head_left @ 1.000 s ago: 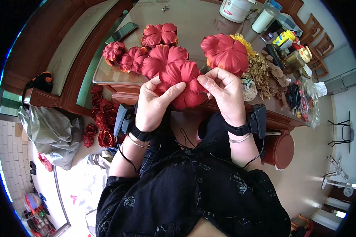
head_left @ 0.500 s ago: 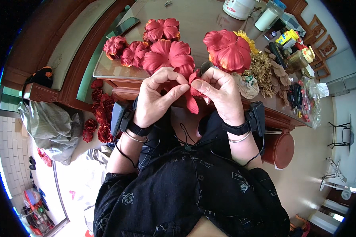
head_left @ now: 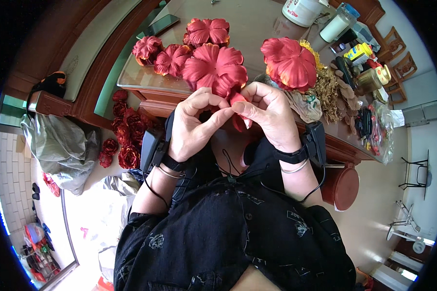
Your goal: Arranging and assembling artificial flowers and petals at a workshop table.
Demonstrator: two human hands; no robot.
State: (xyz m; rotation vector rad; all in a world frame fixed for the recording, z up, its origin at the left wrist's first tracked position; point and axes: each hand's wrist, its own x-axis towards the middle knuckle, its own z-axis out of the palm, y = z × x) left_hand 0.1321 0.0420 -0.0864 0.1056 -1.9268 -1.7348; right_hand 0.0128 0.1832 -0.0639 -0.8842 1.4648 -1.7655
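Between my two hands, just off the table's near edge, is a red fabric petal (head_left: pixel 239 121) with a pale spot at its lower end. My left hand (head_left: pixel 196 121) pinches its left side between thumb and finger. Thumb and bent fingers of my right hand (head_left: pixel 273 115) press on it from the right, near its top. Just beyond my fingers sits a large red artificial flower (head_left: pixel 214 68), which overlaps the petal's upper end. Another big red flower with orange-tipped petals (head_left: pixel 290 64) lies to the right on the table.
Smaller red flowers (head_left: pixel 172 59) and a phone (head_left: pixel 159 26) are at the table's left. Dried yellow-brown petals (head_left: pixel 329 94), jars (head_left: pixel 369 80) and a white tub (head_left: pixel 302 10) crowd the right. Dark red flowers (head_left: pixel 129 157) and a grey plastic sheet (head_left: pixel 60 148) lie on the left.
The petal between my fingers is turned and bunched; its long tip no longer hangs down as before. Both hands stay close together, and the view has shifted slightly.
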